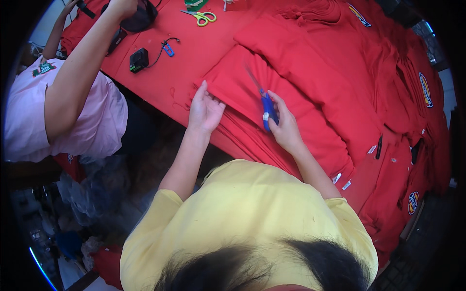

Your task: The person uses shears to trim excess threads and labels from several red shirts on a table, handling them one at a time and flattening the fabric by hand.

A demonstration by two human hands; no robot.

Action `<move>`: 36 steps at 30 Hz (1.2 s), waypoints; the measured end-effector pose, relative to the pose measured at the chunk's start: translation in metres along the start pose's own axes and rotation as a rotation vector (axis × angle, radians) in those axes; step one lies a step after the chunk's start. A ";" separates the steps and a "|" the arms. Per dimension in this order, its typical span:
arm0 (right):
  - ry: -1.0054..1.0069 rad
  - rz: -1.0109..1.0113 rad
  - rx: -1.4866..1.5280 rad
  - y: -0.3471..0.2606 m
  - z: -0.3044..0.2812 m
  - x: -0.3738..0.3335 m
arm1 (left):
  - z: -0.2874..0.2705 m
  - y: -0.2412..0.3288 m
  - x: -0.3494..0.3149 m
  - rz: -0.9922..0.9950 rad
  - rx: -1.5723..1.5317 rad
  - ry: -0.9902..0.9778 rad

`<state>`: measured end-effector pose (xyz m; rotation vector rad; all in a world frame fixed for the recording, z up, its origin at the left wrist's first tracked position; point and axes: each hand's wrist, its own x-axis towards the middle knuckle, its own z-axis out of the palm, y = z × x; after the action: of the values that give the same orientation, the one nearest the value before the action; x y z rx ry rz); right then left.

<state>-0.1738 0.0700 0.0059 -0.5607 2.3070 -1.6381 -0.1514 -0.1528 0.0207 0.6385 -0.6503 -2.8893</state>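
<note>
**Head view: hands on folded red garments**

Left hand (205, 110) rests flat on the edge of a stack of red garments (301, 87). Right hand (284, 127) grips blue-handled snips (266, 110) over the stack. Green scissors (201, 17) lie well apart on the red table (194, 53).

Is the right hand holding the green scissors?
No, the right hand holds a blue-handled tool; the green scissors lie untouched on the far table.

1 head view, overhead — facing down, close
</note>
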 end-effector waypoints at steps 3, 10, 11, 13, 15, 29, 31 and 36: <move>-0.010 -0.029 -0.056 -0.007 -0.001 0.000 | 0.004 -0.001 -0.007 -0.052 -0.107 -0.057; -0.050 -0.074 -0.202 -0.033 -0.023 0.001 | 0.002 -0.005 -0.005 0.189 0.224 -0.114; -0.075 -0.080 -0.217 -0.040 -0.029 0.000 | 0.003 -0.005 -0.005 0.210 0.279 -0.095; -0.156 -0.097 -0.307 -0.048 -0.034 -0.002 | 0.007 -0.004 -0.007 0.247 0.368 -0.068; -0.235 -0.063 -0.362 -0.055 -0.037 -0.004 | 0.014 -0.002 -0.009 0.278 0.437 -0.058; -0.238 -0.115 -0.306 -0.042 -0.033 -0.001 | 0.015 0.003 -0.011 0.241 0.676 -0.174; -0.273 -0.058 -0.259 -0.044 -0.033 0.001 | 0.016 0.004 -0.012 0.237 0.663 -0.176; -0.290 -0.036 -0.098 -0.033 -0.033 0.003 | 0.018 0.002 -0.010 0.220 0.631 -0.173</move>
<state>-0.1848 0.0868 0.0478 -0.8080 2.1814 -1.3604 -0.1499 -0.1459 0.0400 0.3355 -1.5733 -2.5291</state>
